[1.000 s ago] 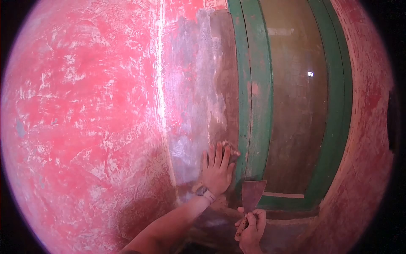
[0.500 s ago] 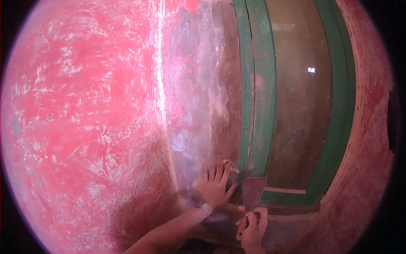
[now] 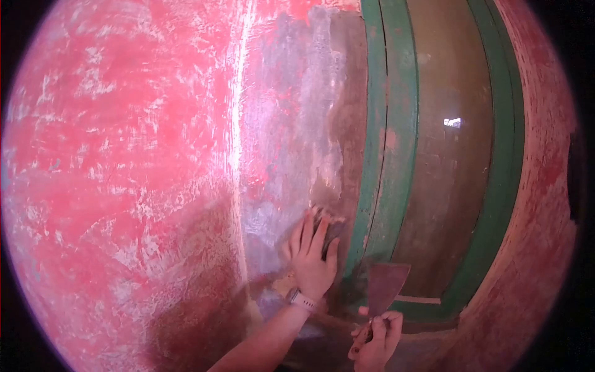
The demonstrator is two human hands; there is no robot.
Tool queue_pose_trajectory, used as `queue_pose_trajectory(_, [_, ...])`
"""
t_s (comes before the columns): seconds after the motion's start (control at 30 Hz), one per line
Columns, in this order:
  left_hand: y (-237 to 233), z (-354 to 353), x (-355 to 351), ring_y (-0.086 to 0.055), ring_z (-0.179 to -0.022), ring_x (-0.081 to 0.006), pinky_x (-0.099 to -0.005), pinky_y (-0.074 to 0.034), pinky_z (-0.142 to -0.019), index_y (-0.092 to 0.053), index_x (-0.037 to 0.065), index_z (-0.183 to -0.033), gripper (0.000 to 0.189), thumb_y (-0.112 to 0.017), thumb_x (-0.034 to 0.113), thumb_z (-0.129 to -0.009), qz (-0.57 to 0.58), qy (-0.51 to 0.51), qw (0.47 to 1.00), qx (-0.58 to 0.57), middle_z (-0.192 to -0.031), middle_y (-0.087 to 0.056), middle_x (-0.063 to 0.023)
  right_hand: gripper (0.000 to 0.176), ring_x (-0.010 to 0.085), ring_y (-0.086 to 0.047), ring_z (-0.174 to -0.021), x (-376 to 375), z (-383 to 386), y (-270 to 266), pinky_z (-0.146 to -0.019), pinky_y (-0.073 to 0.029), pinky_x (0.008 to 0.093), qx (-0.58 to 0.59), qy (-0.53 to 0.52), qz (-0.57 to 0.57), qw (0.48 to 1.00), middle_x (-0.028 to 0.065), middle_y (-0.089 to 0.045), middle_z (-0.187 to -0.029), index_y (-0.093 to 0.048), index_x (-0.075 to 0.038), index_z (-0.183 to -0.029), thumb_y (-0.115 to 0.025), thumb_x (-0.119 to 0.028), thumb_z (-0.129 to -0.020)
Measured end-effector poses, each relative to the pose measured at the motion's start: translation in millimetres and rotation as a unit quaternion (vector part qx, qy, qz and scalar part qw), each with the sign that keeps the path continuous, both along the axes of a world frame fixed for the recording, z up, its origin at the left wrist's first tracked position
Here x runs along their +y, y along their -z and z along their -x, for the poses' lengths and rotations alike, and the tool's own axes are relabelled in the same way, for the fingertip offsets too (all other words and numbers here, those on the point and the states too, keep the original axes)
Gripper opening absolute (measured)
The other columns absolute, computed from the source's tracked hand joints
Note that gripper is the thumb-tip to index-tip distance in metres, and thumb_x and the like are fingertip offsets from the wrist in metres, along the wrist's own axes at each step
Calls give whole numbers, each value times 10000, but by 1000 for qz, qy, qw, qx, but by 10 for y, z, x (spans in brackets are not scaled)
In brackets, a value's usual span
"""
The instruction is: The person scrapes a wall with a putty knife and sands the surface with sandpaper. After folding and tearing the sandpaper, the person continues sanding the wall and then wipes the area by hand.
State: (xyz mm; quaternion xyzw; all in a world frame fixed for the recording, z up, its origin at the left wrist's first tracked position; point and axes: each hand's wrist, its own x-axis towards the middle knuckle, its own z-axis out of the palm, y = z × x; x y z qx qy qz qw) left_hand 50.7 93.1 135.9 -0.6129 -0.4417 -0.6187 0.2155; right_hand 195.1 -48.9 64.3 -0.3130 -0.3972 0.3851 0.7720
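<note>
My left hand [image 3: 312,260], with a pale band at the wrist, presses against the patchy grey and red wall strip [image 3: 291,142] beside the green frame. Under its fingers is a dark piece with a pale, ragged edge [image 3: 334,234]; its kind is mostly hidden by the hand. Lower right, my right hand [image 3: 377,341] is closed around the handle of a putty knife [image 3: 388,286]. The knife's broad blade points up, overlapping the bottom of the green frame [image 3: 396,180] in this view.
Brownish glass [image 3: 449,186] with a bright reflection fills the frame. A pale strip [image 3: 420,300] lies along its lower edge. Red, scuffed wall [image 3: 124,136] spreads to the left, meeting the grey strip at a bright vertical corner. More reddish wall [image 3: 545,173] stands at right.
My left hand has moved up the wall with the dark piece, its fingers now closer together. The putty knife leans further right in my right hand. The view has shifted slightly.
</note>
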Motion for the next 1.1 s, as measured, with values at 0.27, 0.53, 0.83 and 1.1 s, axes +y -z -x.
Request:
queue_pose_trajectory(0.27, [510, -61, -223, -414, -1493, -390, -536, -322, -1193, -497, 134, -1608, 641, -660, 294, -1010, 49, -77, 995, 45, -1709, -380, -167, 36, 160, -510, -441, 55, -68, 166, -432, -470, 293, -22, 38, -33, 998, 210, -733, -1051, -437, -104, -1089, -448, -71, -1080])
queue_pose_trajectory(0.53, [770, -55, 21, -268, -1596, -447, -689, -239, -1232, -443, 97, -1619, 674, -646, 295, -1008, 72, -31, 985, 151, -1733, -294, -213, 67, 160, -523, -475, 17, 46, 69, -306, -338, 282, 89, 42, 40, 994, 185, -717, -1006, -438, -126, -1105, -445, -69, -1070])
queue_pose_trajectory(0.83, [-83, 80, 8, -295, -1597, -414, -661, -253, -1248, -463, 92, -1592, 665, -676, 272, -987, -1, -25, 987, 159, -1705, -354, -215, 89, 110, -496, -542, 84, 284, 612, -416, -402, 267, -87, -1, 12, 996, 120, -723, -1015, -478, -93, -1141, -532, -148, -1096])
queue_pose_trajectory(1.1, [425, 138, 171, -291, -1600, -406, -657, -241, -1259, -416, 75, -1633, 712, -672, 247, -991, -16, -36, 971, 237, -1709, -343, -222, 73, 115, -511, -471, 168, 133, 654, -578, -533, 291, -39, -35, -21, 998, 212, -723, -1026, -406, -54, -1123, -441, -18, -1070])
